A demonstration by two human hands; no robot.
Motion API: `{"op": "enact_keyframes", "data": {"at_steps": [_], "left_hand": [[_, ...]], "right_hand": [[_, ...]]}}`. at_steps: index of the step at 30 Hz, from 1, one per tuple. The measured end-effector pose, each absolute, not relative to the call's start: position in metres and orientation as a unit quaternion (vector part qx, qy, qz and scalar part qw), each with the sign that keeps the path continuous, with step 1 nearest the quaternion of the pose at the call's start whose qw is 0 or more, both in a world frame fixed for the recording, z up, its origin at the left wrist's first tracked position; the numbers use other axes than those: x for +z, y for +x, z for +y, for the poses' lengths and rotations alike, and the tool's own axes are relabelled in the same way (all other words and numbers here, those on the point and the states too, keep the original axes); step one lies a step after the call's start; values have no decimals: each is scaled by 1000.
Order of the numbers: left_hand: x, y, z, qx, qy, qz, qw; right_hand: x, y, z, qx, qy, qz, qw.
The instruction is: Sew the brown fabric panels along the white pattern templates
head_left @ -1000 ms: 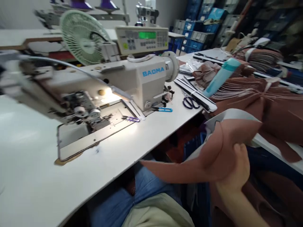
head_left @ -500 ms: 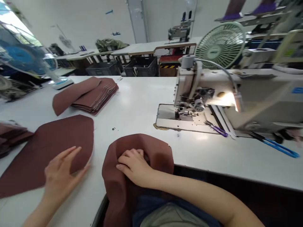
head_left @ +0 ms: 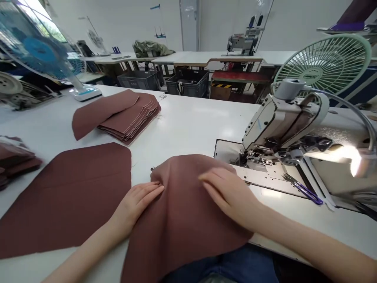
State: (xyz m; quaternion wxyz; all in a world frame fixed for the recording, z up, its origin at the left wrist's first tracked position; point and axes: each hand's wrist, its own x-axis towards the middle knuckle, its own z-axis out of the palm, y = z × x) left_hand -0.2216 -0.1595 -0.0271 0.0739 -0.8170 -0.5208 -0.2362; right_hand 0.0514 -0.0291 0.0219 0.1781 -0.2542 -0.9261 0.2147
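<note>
A brown fabric piece [head_left: 182, 220] lies spread over the white table's near edge in front of me. My left hand [head_left: 137, 202] rests flat on its left edge, fingers stretched out. My right hand [head_left: 231, 192] lies flat on its upper right part, fingers extended, close to the sewing machine's needle plate [head_left: 232, 155]. A second, larger brown piece [head_left: 67, 196] lies flat to the left, untouched.
The sewing machine [head_left: 294, 125] stands at the right with its lamp on and purple snips [head_left: 303, 188] on its bed. A stack of brown pieces [head_left: 123, 114] lies further back, another pile [head_left: 14, 159] at the far left. Fans [head_left: 324, 63] stand behind.
The view swung from the right-hand pile to the table. The fabric was bunched under my right hand; now it is spread flat, and my left hand moved from the larger piece onto it.
</note>
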Motion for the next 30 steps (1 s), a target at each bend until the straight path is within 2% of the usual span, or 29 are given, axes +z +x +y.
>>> {"op": "enact_keyframes", "data": {"at_steps": [5,8,11,14,16,18,23,30], "left_hand": [[-18,-213,-145,-224,-852,-460,110],[-11,-207,-148,-158,-886,-432,60],[-7,-202,-166,-102,-889,-446,18],[-5,-196,-191,-55,-860,-507,-10],[-7,-190,-202,-32,-843,-537,-14],[-10,-185,-205,-23,-833,-553,-7],[-9,-172,-198,-56,-819,-570,-8],[7,-168,-223,-72,-815,-572,-56]], "right_hand": [[-25,113,-68,97,-302,-940,125],[-45,100,-64,77,-260,-960,72],[-44,86,-47,93,-215,-971,55],[-31,87,-31,109,-193,-967,123],[-22,89,-23,111,-240,-942,209],[-16,86,-15,137,-316,-905,248],[-8,52,11,162,-345,-922,77],[2,31,10,85,-285,-955,14]]}}
